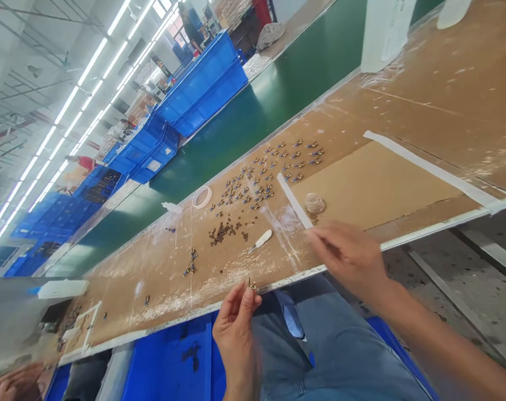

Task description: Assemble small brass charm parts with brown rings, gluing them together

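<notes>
Long brown bench (423, 100) under glossy clear film: far left a white bottle (63, 288) lying flat, then a tape ring (201, 196), a heap of dark beads (221, 233), a white-handled tool (260, 240), rows of small brass-and-blue parts (261, 178), a clear round cup (315, 204) by a white tape strip (294, 200); green conveyor belt (244, 128) and stacked blue crates (202, 83) behind. Left hand (236, 328), below the bench edge over a blue bin (169, 362), has its grip pinched shut on one tiny brass part (251, 284). Right hand (348, 256) sits at the bench edge near the strip's lower end, fingers together, holding nothing I can make out.
</notes>
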The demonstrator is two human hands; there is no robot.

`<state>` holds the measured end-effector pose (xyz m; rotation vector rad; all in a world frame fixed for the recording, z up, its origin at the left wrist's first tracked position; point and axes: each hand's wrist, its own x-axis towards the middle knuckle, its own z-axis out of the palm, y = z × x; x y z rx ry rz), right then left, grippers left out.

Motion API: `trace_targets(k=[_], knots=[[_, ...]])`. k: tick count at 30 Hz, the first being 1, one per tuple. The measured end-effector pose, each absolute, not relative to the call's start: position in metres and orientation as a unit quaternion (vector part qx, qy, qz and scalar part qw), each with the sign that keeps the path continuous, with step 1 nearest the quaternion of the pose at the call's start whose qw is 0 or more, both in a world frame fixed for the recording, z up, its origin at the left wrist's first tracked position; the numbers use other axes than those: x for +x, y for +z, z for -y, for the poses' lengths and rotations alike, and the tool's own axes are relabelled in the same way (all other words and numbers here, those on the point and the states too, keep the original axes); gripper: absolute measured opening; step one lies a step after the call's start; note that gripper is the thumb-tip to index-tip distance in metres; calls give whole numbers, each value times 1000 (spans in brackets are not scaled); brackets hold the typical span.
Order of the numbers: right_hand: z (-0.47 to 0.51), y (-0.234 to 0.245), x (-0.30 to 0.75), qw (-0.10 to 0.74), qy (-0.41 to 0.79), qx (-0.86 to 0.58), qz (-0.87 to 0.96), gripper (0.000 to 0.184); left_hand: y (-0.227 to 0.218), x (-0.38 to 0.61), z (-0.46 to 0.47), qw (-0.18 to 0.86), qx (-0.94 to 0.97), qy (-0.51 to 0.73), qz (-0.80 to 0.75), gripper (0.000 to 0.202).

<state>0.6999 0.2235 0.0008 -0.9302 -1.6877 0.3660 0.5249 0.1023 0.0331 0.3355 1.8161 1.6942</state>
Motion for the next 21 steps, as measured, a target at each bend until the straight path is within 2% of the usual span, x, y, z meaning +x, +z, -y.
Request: trace_targets(k=[2,6,9,17,21], knots=[[-224,4,679,498,164,-338,782,15,24,513,-93,256,128,640,-713,38],[-233,6,634,348,122,-287,884,16,16,503,-82,227,129,625,-735,32],[-242,3,615,285,98,-280,911,9,12,504,-78,210,131,616,-748,29],[-246,-1,613,230,63,-294,925,7,4,509,-68,247,103,631,-728,32],[-229,-6,614,273,78,-312,906,18,4,511,-69,270,82,634,-720,32]])
